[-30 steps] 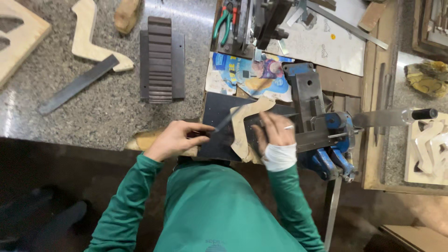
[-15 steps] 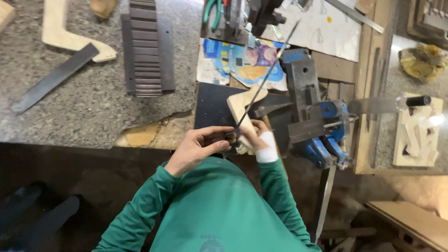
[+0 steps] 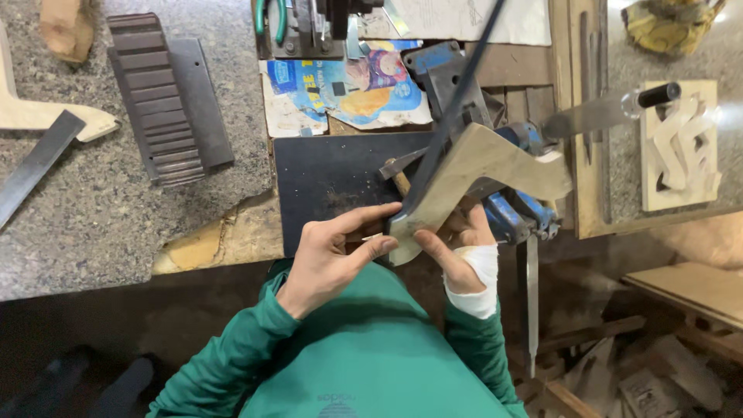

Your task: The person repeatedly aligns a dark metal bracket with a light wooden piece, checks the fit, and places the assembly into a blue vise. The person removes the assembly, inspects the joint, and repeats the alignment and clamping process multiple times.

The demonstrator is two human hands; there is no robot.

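Wooden cutout (image 3: 480, 166) — both hands (image 3: 333, 251) closed round it

Pale curved wooden cut-out (image 3: 495, 166): sanded, matt, smooth-faced. Long dark metal file (image 3: 457, 101): dull, blurred, so texture unclear. Blue-painted metal bench vise (image 3: 518, 209): chipped, worn paint. Speckled grey stone worktop (image 3: 101, 209): rough, broken edge. Black flat mat (image 3: 329, 174): matt, dusty. Dark ribbed wooden block (image 3: 151, 101): ridged, matt. Crumpled colourful printed paper (image 3: 348, 93): slightly glossy. White cloth wrap (image 3: 476, 267) on wrist: soft, woven.
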